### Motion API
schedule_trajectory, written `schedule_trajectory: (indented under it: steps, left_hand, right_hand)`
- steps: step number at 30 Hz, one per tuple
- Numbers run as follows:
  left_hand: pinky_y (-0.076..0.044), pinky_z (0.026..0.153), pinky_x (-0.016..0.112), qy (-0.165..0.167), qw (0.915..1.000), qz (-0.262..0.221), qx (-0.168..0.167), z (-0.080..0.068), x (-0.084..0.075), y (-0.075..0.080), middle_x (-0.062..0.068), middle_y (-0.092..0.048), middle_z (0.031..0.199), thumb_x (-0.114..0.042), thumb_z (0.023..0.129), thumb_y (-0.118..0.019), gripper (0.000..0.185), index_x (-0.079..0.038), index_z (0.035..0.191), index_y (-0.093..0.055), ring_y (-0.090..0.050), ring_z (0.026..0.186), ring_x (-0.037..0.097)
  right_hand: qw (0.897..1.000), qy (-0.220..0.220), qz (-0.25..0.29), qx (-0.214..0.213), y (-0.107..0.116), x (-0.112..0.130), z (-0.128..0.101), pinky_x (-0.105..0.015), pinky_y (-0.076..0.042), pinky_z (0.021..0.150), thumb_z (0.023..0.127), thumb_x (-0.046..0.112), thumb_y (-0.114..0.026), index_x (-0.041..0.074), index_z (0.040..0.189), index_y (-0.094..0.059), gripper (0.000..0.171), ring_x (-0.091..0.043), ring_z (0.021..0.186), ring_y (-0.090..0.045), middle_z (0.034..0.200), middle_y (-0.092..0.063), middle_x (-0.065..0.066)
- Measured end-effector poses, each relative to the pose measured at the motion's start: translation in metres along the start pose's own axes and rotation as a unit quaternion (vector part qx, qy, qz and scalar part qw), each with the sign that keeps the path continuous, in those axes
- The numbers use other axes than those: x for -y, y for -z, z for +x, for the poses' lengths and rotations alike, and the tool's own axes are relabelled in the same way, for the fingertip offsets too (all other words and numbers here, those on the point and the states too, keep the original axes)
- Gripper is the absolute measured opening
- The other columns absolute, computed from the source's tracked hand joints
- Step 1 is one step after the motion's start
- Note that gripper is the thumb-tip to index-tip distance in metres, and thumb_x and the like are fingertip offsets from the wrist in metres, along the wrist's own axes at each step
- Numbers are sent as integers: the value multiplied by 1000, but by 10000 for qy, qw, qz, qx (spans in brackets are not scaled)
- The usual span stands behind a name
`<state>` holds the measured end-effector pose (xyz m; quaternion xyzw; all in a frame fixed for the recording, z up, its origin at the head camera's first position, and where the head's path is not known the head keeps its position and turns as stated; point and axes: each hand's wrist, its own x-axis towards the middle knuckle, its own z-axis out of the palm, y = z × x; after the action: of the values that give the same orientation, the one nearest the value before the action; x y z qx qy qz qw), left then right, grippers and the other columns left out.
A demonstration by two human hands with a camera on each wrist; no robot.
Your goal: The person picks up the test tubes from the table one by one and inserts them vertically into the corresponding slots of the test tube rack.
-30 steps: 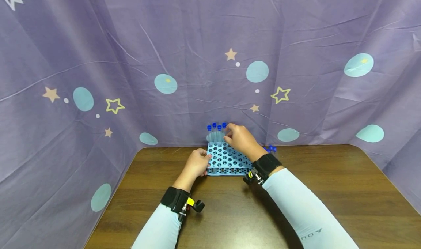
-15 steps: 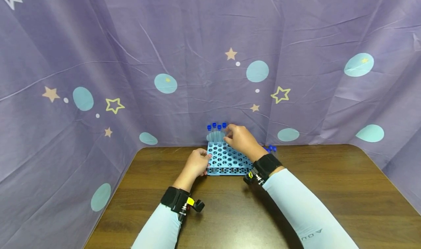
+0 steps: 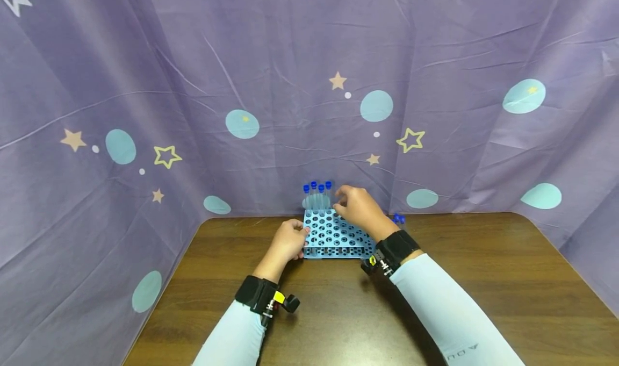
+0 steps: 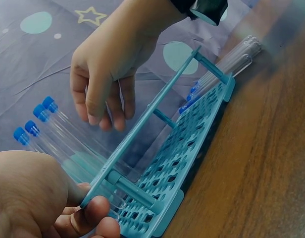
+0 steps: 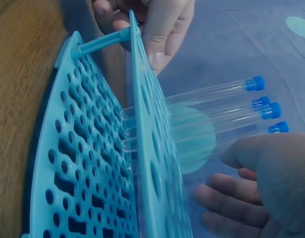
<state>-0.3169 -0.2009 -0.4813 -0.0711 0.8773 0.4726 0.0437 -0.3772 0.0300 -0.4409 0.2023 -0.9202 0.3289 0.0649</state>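
Note:
A light blue test tube rack (image 3: 337, 231) stands near the back of the table. Several clear test tubes (image 5: 212, 94) with blue caps stand in its left rear holes, as the right wrist view also shows. My left hand (image 3: 288, 239) grips the left edge of the rack's top plate between thumb and fingers (image 4: 95, 210). Just right of the capped tubes, my right hand (image 3: 360, 211) hovers over the rear of the rack. Its fingers are loosely bent and hold nothing, with a gap between them and the nearest tube in the left wrist view.
More capped tubes (image 4: 236, 57) lie behind the rack's right end, partly hidden by the right forearm in the head view. A purple curtain (image 3: 271, 162) hangs directly behind the wooden table (image 3: 483, 280).
My right hand has let go of the rightmost standing tube and shifted slightly right, its fingers spreading apart. My left hand keeps its grip on the rack.

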Motion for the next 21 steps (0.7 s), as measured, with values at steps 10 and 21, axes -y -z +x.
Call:
schedule_trajectory:
  steps: [10, 21]
  left_hand:
    - [-50, 44, 28, -9, 10000, 38, -85, -2, -1, 3, 11, -72, 81, -25, 117, -64, 33, -1, 139, -67, -58, 47, 18]
    - [-50, 43, 28, -67, 9999, 98, -29, 0, 2, -2, 11, -73, 81, -25, 117, -65, 32, -1, 137, -68, -59, 46, 18]
  right_hand:
    - [9983, -289, 435, -250, 16, -9, -18, -42, -67, 79, 109, 22, -76, 4, 141, -71, 37, -20, 85, -79, 107, -86, -9]
    - [9953, -487, 353, -755, 56, -38, -40, -47, -66, 78, 110, 25, -75, 5, 136, -74, 32, -27, 90, -81, 110, -85, -13]
